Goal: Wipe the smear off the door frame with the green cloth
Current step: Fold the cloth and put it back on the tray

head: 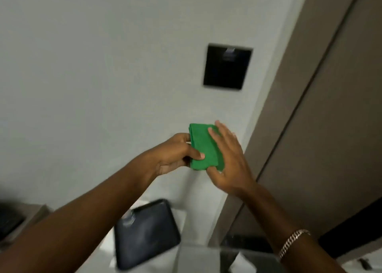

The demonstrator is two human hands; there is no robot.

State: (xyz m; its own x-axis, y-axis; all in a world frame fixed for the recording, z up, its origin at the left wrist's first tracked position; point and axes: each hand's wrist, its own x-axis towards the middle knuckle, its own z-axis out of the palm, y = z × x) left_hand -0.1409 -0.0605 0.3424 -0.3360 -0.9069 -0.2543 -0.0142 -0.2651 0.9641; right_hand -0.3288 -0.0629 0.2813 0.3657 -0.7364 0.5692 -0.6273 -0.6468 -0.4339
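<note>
A folded green cloth [203, 147] is held up in front of the white wall, between both hands. My left hand [175, 155] grips its left edge, thumb pressed on the front. My right hand [229, 159] lies against its right side with fingers spread, fingertips on the top and thumb at the bottom edge. The brown door frame [289, 99] runs diagonally just right of the hands, a short gap away from the cloth. I cannot make out a smear on it; the picture is blurred.
A black wall panel [226, 67] is set in the white wall [103, 66] above the cloth. Below the hands a dark tray [144, 233] lies on a white surface. A glass edge [206, 252] shows bottom centre. The door [341, 128] fills the right.
</note>
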